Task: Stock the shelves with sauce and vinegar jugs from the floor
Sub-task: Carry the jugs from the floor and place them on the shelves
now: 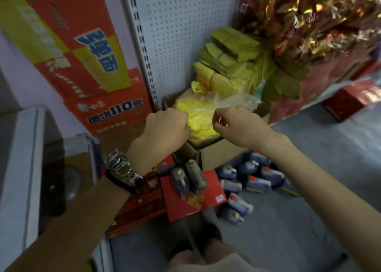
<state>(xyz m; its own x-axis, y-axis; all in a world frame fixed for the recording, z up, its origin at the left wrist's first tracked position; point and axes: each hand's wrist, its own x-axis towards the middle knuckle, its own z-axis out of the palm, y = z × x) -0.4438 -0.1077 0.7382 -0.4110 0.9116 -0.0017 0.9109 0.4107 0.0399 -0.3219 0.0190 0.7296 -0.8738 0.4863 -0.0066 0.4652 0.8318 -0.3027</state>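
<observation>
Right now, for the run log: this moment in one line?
left hand: grips plastic bag | right hand: pinches plastic bag | jugs: on floor

Stock-room surfaces, by item:
- Pegboard back panel (pixel 181 34): white-painted metal, perforated, matt.
- Printed carton (pixel 86 65): red and yellow card, slight sheen.
- Open box (pixel 218 154): plain brown cardboard, matt, raw-looking edges.
- Clear plastic bag (pixel 233 100): thin film, crinkled, glossy.
- Paper bundles (pixel 224 51): yellow and olive sheets, matt, tied in stacks.
- Foil packets (pixel 309 14): red and gold, crumpled, highly reflective.
- Flat red box (pixel 193 199): coated card, glossy.
- Jugs (pixel 255 181): smooth plastic, some with red plastic caps.
- Wristwatch (pixel 120 163): polished metal, bright glints, beside a black matt band.
- Floor (pixel 309 220): grey, smooth, dull.
</observation>
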